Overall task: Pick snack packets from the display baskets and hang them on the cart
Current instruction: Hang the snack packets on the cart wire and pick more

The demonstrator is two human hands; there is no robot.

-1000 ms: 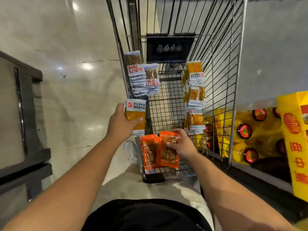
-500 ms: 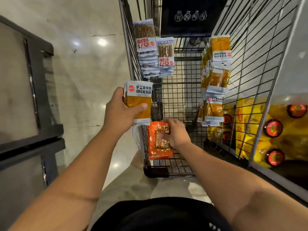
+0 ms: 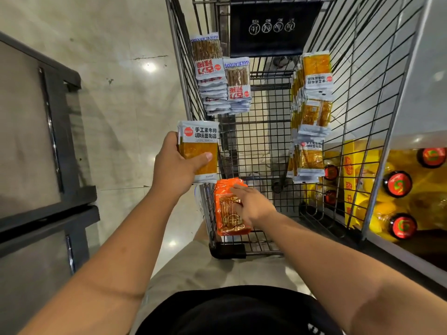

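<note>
The left hand (image 3: pixel 177 165) grips a yellow-and-white foil snack packet (image 3: pixel 199 151) in reserve beside the wire cart (image 3: pixel 377 76); the right hand (image 3: pixel 251 206), fingers seemingly flat, presses orange plastic packets (image 3: pixel 228 213) onto its near-left wall, probably seating them.

You see a bright, even indoor light. Ceiling lamps make small glare spots on the glossy floor (image 3: pixel 125 97) at the left. The wide lens bends the cart (image 3: pixel 362 68) wires, and the near corners look slightly soft.

Glossy plastic snack pkts (image 3: pixel 231 209), bare metal wire cart (image 3: pixel 266 131), polished stone-look floor (image 3: pixel 125 97).
</note>
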